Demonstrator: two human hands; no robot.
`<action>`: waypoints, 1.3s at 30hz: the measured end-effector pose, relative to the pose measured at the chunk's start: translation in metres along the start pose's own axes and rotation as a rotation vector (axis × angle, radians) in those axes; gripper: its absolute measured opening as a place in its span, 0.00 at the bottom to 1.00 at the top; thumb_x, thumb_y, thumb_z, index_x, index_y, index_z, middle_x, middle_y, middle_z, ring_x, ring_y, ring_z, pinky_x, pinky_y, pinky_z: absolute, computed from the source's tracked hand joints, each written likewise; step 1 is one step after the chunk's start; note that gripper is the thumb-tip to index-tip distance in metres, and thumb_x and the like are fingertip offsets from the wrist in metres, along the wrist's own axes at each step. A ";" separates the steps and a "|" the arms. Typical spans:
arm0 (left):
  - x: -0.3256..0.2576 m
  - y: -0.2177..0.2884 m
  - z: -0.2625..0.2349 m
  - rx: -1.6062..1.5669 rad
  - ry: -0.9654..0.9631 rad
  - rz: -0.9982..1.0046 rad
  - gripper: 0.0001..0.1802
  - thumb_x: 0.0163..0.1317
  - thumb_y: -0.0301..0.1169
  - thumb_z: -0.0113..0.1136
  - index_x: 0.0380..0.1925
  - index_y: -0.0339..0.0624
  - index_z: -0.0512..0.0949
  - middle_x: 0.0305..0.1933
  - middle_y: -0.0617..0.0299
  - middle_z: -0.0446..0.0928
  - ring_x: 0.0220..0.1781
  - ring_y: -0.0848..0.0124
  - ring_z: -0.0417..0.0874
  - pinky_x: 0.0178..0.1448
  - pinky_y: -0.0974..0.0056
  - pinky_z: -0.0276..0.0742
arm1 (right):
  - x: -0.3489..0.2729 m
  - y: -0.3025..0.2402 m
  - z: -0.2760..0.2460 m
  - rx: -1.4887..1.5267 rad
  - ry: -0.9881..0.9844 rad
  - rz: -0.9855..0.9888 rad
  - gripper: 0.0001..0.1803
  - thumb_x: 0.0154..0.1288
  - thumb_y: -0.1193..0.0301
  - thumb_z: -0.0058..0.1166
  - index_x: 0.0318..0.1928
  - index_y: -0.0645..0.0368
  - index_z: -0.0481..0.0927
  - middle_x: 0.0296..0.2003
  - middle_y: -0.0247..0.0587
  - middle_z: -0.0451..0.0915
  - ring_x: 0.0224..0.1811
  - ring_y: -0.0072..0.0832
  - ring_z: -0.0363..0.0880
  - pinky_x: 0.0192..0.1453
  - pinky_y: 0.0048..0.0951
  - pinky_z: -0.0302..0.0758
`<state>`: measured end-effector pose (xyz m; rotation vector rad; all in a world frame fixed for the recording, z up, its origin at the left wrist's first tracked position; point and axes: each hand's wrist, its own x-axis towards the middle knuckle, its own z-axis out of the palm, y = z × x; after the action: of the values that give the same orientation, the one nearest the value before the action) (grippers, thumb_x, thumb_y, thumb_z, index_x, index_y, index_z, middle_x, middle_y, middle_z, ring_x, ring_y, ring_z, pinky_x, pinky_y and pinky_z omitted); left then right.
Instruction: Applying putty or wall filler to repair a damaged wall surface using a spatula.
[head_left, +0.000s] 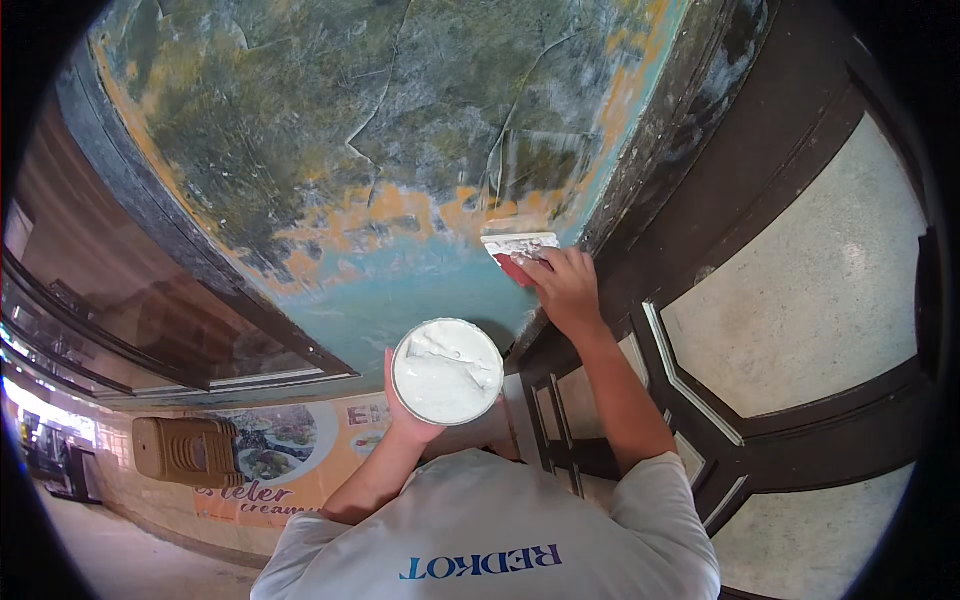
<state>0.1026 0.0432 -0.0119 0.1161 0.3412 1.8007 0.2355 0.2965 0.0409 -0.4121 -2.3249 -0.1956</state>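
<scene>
My left hand point(402, 415) grips a round tub point(397, 392) from its lower left side. Thick white putty point(448, 370), with a ridge across its surface, fills the tub nearly to the rim. Farther up and to the right, the fingers of my right hand point(566, 285) close on a putty knife point(520, 262) with a red grip. White putty coats its wide blade, whose edge lies at the wall point(400, 270). Above the blade the wall is patchy green-grey and orange; below, it is pale turquoise. My palm hides part of the grip.
A dark wooden frame point(665, 160) borders the wall on the right, beside dark panelled woodwork with pale inserts point(800, 270). Dark-framed glass point(170, 290) stands at left. Stacked brown plastic chairs point(185, 450) sit lower left by an orange printed banner point(235, 505).
</scene>
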 end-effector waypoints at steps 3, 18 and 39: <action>0.003 0.000 -0.006 -0.087 -0.027 -0.058 0.48 0.66 0.73 0.41 0.78 0.59 0.60 0.83 0.53 0.55 0.79 0.37 0.58 0.70 0.14 0.53 | 0.038 0.012 -0.027 -0.028 -0.158 -0.048 0.14 0.57 0.73 0.63 0.45 0.46 0.86 0.40 0.32 0.81 0.45 0.39 0.78 0.48 0.43 0.73; -0.008 -0.003 0.009 -0.177 -0.078 -0.072 0.47 0.68 0.71 0.38 0.77 0.52 0.62 0.80 0.52 0.61 0.79 0.43 0.62 0.79 0.31 0.57 | 0.122 -0.017 -0.083 -0.162 0.279 -0.068 0.25 0.56 0.71 0.66 0.55 0.33 0.87 0.47 0.24 0.80 0.48 0.35 0.74 0.53 0.41 0.70; -0.023 0.020 -0.005 -0.123 -0.076 -0.070 0.46 0.67 0.71 0.40 0.78 0.59 0.60 0.82 0.54 0.56 0.79 0.39 0.59 0.72 0.16 0.54 | 0.194 -0.035 -0.055 -0.107 -0.264 -0.196 0.10 0.67 0.61 0.61 0.44 0.49 0.83 0.37 0.36 0.84 0.44 0.44 0.81 0.48 0.46 0.79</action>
<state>0.0889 0.0155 -0.0084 0.0847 0.1785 1.7385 0.1305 0.2948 0.2164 -0.2753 -2.6236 -0.3818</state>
